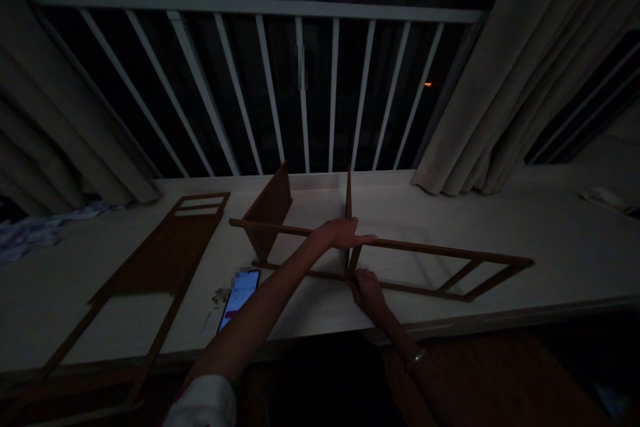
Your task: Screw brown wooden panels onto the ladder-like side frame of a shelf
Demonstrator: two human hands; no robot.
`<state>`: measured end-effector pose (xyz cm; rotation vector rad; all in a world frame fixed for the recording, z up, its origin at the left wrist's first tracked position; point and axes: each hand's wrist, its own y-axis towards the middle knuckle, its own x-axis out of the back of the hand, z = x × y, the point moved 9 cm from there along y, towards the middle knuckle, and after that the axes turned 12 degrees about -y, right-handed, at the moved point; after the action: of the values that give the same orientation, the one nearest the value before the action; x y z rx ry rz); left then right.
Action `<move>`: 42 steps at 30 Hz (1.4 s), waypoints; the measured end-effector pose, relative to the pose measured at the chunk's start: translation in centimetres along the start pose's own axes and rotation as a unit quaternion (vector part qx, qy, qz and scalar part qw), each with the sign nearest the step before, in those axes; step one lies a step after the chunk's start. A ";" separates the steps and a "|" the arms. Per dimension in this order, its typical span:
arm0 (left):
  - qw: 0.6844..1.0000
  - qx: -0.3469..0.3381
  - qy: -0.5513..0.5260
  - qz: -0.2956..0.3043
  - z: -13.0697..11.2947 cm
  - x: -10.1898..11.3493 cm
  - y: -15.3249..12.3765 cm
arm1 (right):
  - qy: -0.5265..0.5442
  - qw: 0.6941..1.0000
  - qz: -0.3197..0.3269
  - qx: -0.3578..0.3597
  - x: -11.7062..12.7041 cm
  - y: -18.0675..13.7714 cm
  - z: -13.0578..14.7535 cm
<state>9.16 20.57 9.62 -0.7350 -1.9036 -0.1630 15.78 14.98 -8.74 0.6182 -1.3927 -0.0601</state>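
Note:
A brown wooden side frame (430,250) lies on its edge along a pale wide ledge (500,214). Two upright brown panels, one on the left (270,210) and one in the middle (349,204), stand against it. My left hand (345,234) lies flat on the frame's top rail beside the middle panel, fingers stretched out. My right hand (367,287) is curled at the frame's lower rail, at the foot of the middle panel; what its fingers pinch is too dark to make out.
A second brown frame panel (165,254) lies flat at the left. A lit phone (240,297) and small metal parts (217,297) lie near the front edge. White railing (300,80) and curtains (500,80) stand behind. Crumpled cloth (35,230) sits far left.

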 end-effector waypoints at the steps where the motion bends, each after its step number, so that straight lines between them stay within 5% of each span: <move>1: 1.000 -0.010 -0.004 0.005 -0.2 -0.1 0.0 | 0.000 1.000 0.000 0.000 -0.1 0.0 -0.1; 7: 0.999 -0.034 0.019 -0.006 -1.9 -0.3 0.4 | -0.008 1.000 -0.001 -0.010 0.0 -0.2 -0.5; 22: 0.996 0.035 0.052 -0.064 -4.8 -1.7 1.6 | 0.004 0.999 -0.001 -0.035 2.6 -2.6 -3.7; 32: 0.994 0.058 0.025 -0.092 -8.9 -4.1 1.9 | 0.020 1.000 0.018 0.016 3.5 -5.3 -7.0; 42: 0.990 0.066 0.003 -0.124 -8.6 -4.2 3.2 | 0.035 0.999 0.005 0.041 4.3 -4.8 -8.0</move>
<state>18.83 17.72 9.18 -0.4070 -1.9750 -0.1910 25.56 12.25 -7.37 0.6766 -1.3349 0.0269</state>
